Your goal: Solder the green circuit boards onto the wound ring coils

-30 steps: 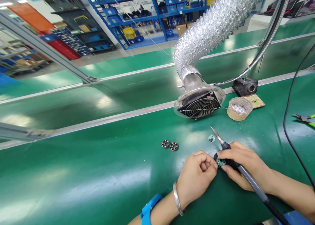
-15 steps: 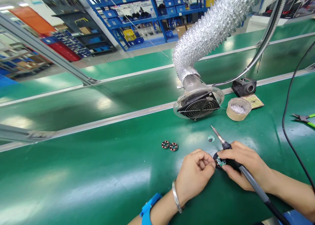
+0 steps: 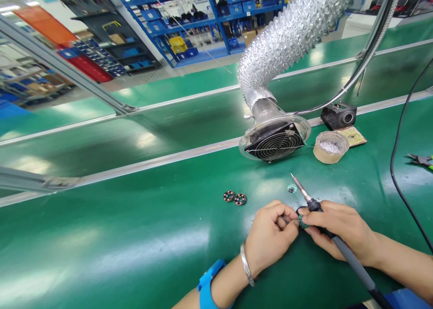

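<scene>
My right hand (image 3: pixel 345 230) is closed round a soldering iron (image 3: pixel 352 257), whose bare tip points up and left, away from the work. The thumb and fingers of that same hand also hold a small round green circuit board (image 3: pixel 302 221) with a black part behind it. Close against its left edge, my left hand (image 3: pixel 272 232) is closed in a pinch; what its fingertips grip is hidden. Another small green circuit board (image 3: pixel 292 188) lies just beyond the iron's tip. Left of it, two ring-shaped copper-wound stators (image 3: pixel 240 199) rest side by side on the green bench.
A fume extractor (image 3: pixel 279 142) on a silver duct hangs over the bench. Behind my right hand stand a round tub (image 3: pixel 330 147), a yellow sponge tray (image 3: pixel 353 136) and a black iron holder (image 3: pixel 339 116). A black cable (image 3: pixel 394 164) and pliers (image 3: pixel 421 160) lie at the right.
The held circuit board has tilted slightly, and my left fingertips are pressed closer to its edge. Both hands otherwise stay in place; the view has shifted a little.
</scene>
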`<state>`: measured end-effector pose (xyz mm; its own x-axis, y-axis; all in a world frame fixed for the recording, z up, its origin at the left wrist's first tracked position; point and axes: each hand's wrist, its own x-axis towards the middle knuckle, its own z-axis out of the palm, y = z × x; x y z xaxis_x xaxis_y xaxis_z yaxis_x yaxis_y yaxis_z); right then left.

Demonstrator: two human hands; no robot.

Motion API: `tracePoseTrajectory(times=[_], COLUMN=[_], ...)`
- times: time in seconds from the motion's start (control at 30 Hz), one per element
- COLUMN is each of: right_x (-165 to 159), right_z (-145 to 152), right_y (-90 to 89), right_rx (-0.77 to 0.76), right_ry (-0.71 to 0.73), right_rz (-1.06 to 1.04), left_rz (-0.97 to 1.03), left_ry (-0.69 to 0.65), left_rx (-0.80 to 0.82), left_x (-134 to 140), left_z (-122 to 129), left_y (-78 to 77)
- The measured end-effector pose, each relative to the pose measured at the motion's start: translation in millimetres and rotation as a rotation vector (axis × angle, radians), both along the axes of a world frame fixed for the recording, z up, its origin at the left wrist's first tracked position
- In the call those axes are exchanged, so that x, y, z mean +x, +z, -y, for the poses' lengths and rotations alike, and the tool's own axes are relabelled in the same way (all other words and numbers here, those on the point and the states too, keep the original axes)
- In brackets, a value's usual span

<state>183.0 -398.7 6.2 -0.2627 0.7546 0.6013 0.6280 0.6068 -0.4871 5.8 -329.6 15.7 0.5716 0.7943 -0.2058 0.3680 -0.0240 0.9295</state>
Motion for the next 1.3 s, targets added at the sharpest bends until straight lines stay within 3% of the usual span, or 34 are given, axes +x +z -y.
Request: tracePoseTrajectory(times=[0.27, 0.57, 1.03, 1.3], right_x=[-1.9, 0.4, 4.9, 2.9], right_z=[0.2, 0.5, -0.2, -0.7], right_y=[3.0, 1.3, 1.5, 1.5], right_rx=[0.014, -0.016, -0.129, -0.055], right_ry=[-0.009, -0.018, -0.021, -0.015], right_rz=[0.032, -0.018, -0.044, -0.056], left_rz=[0.005, 0.022, 0.07, 0.073], left_ry=[0.022, 0.01, 0.011, 0.02], left_rx=[-0.027, 0.063, -0.053, -0.052], left_x=[5.3, 5.2, 3.1, 4.5], left_z=[1.2, 4.8, 3.1, 2.9], left_y=[-2.2, -2.2, -4.2, -4.1])
